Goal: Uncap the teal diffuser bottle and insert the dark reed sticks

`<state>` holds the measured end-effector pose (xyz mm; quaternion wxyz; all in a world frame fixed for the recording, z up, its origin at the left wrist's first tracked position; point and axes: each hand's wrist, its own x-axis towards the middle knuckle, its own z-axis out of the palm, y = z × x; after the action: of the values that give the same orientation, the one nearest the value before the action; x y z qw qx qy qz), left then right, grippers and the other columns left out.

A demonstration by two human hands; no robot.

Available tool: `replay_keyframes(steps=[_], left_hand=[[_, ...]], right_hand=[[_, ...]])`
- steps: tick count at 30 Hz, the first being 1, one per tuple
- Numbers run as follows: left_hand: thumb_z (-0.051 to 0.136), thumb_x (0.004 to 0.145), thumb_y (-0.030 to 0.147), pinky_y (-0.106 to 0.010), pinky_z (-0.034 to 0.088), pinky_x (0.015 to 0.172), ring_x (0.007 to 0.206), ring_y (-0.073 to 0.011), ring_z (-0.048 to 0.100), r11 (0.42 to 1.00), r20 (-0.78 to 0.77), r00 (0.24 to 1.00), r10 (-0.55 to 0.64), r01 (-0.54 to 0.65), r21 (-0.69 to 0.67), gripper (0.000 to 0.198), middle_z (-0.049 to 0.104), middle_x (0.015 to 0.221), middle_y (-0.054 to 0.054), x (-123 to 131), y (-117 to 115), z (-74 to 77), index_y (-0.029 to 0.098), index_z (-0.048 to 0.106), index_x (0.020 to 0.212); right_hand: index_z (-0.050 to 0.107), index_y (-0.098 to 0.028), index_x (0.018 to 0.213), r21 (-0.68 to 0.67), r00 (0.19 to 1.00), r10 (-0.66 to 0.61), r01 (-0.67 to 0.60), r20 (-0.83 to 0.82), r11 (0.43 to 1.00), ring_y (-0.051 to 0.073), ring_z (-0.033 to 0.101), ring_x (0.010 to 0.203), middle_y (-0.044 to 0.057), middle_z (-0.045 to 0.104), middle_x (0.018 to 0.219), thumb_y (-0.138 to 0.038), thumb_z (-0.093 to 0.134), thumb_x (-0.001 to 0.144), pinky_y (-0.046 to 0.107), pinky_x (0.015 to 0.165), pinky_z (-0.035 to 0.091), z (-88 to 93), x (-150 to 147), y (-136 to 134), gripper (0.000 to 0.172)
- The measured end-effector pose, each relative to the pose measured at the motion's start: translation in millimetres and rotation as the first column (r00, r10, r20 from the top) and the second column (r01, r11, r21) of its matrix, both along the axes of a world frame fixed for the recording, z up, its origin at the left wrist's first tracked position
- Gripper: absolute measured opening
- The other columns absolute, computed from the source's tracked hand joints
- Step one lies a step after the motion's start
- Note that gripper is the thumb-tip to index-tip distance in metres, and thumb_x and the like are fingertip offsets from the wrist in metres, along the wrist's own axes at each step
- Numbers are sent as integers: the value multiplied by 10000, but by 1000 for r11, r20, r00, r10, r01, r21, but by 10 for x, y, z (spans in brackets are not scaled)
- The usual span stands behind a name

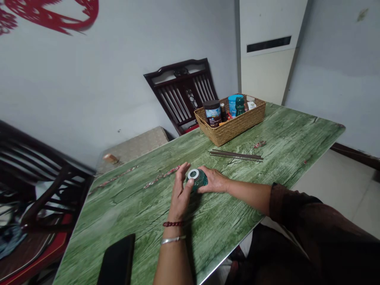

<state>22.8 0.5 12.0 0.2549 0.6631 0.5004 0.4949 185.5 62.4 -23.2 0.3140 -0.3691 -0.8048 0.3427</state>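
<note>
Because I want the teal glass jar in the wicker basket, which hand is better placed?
Probably the right hand: it cups the teal glass jar and lies nearer the wicker basket than the left hand, whose fingers touch only its ringed top.

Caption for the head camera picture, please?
The left hand and right hand grip a small green jar on a green table.

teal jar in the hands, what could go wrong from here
The jar is held tilted between the left hand and right hand; if it slips, it might roll across the table. The black phone lies near the left forearm, so a sudden move could knock it.
</note>
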Motion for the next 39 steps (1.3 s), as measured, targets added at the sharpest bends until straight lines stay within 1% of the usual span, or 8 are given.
replay_keyframes(steps=[5,11,16,18,22,25,28,39], left_hand=[[731,786,528,-511,432,1078,1227,-322,585,969,-123,965,233,-220,113,744,608,1278,-145,2,27,-31,206,481,1409],[583,903,532,-505,403,1107,1348,-307,516,995,-106,993,45,-35,91,724,534,1429,-161,2,19,-28,227,354,1519],[770,740,521,-518,459,1026,1099,-308,631,942,-193,928,319,-287,176,747,653,1106,-100,33,41,-38,200,513,1363],[720,812,468,-496,456,1037,1109,-289,646,965,-179,952,248,-226,132,655,681,1099,-92,20,19,-23,220,495,1374],[632,885,467,-479,435,1074,1291,-290,571,998,-85,996,13,-8,62,692,589,1375,-151,-17,-11,-9,242,371,1485],[756,753,524,-495,446,1046,1207,-307,584,978,-128,976,179,-162,130,813,588,1288,-140,11,23,-26,217,441,1437],[795,714,490,-474,472,987,1012,-270,624,938,-187,925,331,-301,174,731,626,1029,-64,49,48,-31,204,529,1332],[749,770,380,-424,470,960,991,-236,644,967,-141,960,244,-229,113,570,672,1011,-54,-52,11,4,227,516,1267]], right_hand=[[525,-215,1290,-8,1000,17,-17,-9,1000,262,683,1003,64,699,1111,-381,863,659,337,826,497,2,-7,1,735],[501,-216,1312,-14,999,5,-4,33,1000,265,678,1013,63,696,1106,-420,874,654,338,825,494,-8,-9,6,783],[505,-211,1294,6,1000,24,-24,14,1000,263,681,998,65,696,1106,-426,857,673,329,812,491,-61,-16,19,745],[510,-216,1287,14,1000,15,-15,20,1000,259,680,991,59,696,1099,-419,856,674,328,812,488,-64,-20,17,733],[510,-214,1290,8,1000,15,-15,17,1000,261,678,996,61,696,1105,-421,869,658,329,818,484,-38,-13,4,755],[510,-221,1287,-4,999,36,-36,-6,999,257,679,1010,57,695,1126,-413,866,663,322,818,484,-31,-7,-3,744],[507,-215,1298,13,999,33,-33,-1,999,263,677,1019,65,695,1125,-392,856,674,327,817,486,-47,-12,-3,736],[530,-220,1272,19,999,18,-19,37,1000,253,672,981,52,693,1087,-413,864,659,319,790,480,-39,-17,0,724]])
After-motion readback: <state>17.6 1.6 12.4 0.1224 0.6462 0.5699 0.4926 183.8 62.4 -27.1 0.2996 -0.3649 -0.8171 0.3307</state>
